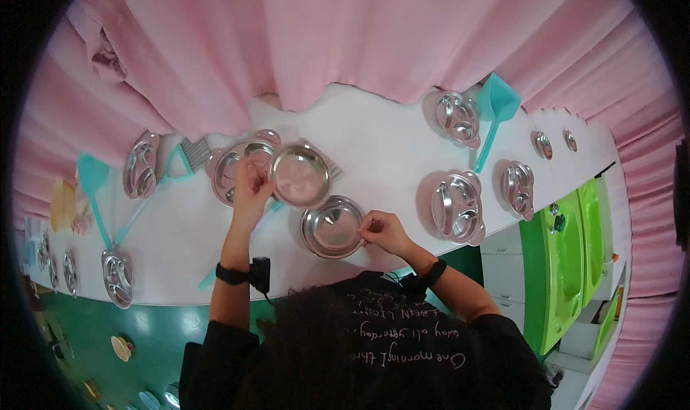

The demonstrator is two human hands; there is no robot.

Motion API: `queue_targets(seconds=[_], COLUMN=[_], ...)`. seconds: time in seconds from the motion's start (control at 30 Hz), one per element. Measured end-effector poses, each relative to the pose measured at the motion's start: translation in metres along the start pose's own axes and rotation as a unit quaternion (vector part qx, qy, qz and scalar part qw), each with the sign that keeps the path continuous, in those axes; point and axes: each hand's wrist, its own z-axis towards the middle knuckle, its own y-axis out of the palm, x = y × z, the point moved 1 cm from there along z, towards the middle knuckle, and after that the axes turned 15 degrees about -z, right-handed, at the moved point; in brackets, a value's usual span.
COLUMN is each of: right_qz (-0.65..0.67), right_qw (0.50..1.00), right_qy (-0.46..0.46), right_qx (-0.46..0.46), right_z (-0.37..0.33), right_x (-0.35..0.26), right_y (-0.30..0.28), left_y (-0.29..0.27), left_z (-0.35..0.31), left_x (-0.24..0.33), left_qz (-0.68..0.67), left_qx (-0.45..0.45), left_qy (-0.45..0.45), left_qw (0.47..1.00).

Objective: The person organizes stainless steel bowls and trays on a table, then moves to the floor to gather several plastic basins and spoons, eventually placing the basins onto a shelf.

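My left hand (251,187) is closed, with fingers and thumb pinching the left rim of a shiny round metal plate (300,176). This plate is tilted and held above the white table. Lower and a little to the right, a round steel bowl (333,227) is at the table's near edge. The fingertips of my right hand (383,232) pinch that bowl at its right rim. Partly behind my left hand lies a divided metal tray (228,167) with ear-shaped tabs. A striped grey piece (327,158) shows behind the held plate.
More divided trays lie at left (141,167) and right (458,207). A turquoise dustpan (499,98) is at the far right, and another turquoise scoop (93,173) at left. Pink curtains (345,36) hang along the table's back. Bright green basins (564,266) stand at right.
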Motion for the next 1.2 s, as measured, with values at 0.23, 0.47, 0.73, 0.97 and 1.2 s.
queue_targets(seconds=[0.23,0.47,0.73,0.97,1.2], right_qz=[-0.067,-0.225,-0.262,-0.189,-0.245], right_qw=[0.998,0.974,0.963,0.974,0.955], right_qy=[-0.014,-0.010,-0.034,-0.057,-0.088], right_qx=[0.002,0.034,0.046,0.108,0.142], right_z=[0.003,-0.003,-0.030,-0.062,-0.148], right_x=[-0.005,-0.008,-0.012,0.006,0.026], right_y=[0.001,-0.015,-0.063,-0.121,-0.224], left_y=[-0.011,0.008,0.002,-0.001,0.120], left_z=[-0.052,-0.057,-0.058,-0.061,-0.075], left_x=[-0.039,-0.049,-0.059,-0.092,-0.076], left_qz=[-0.127,-0.085,-0.004,0.258,0.499], left_qx=[-0.041,-0.099,-0.078,-0.039,0.117], left_qy=[-0.160,-0.222,-0.227,-0.127,0.046], left_qw=[0.978,0.966,0.971,0.957,0.857])
